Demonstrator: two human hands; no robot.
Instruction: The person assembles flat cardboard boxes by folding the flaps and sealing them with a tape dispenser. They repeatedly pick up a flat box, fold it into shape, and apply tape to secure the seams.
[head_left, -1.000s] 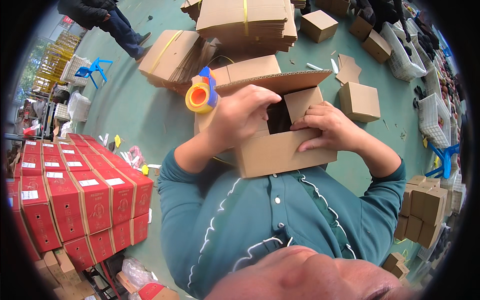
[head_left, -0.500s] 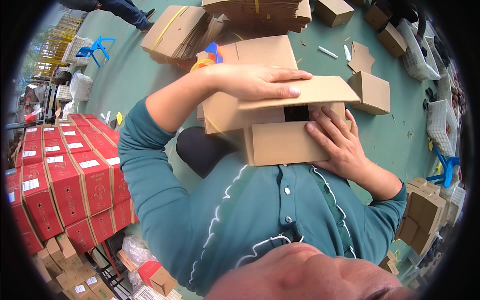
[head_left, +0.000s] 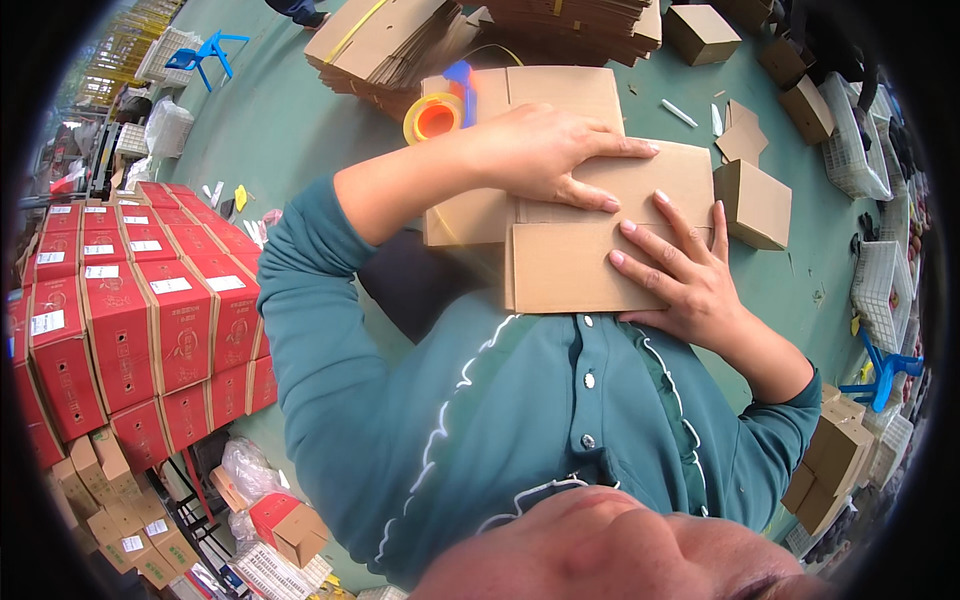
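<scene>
spreading at the carton's (head_left: 570, 270) eleven and four o'clock, left hand (head_left: 556, 158) and right hand (head_left: 692, 288) are holding once-gaping flaps (head_left: 670, 178) over its opening.

Along the left edge of the green floor (head_left: 262, 130), we see stacked red cartons (head_left: 172, 325) bearing white labels (head_left: 227, 283). Toward the floor's lower left corner, we note small brown boxes (head_left: 150, 545) and, near a clear plastic bag (head_left: 248, 462), a red-and-brown box (head_left: 299, 535). Near the upper left corner, we find a blue stool (head_left: 208, 56). At the top edge, we observe flattened cardboard (head_left: 378, 45) under a yellow strap (head_left: 355, 33). Toward the upper right corner, we distinguish a long white crate (head_left: 850, 150); along the right edge, a second blue stool (head_left: 882, 375) stands between a smaller white crate (head_left: 874, 290) and piled brown cartons (head_left: 838, 447).
</scene>
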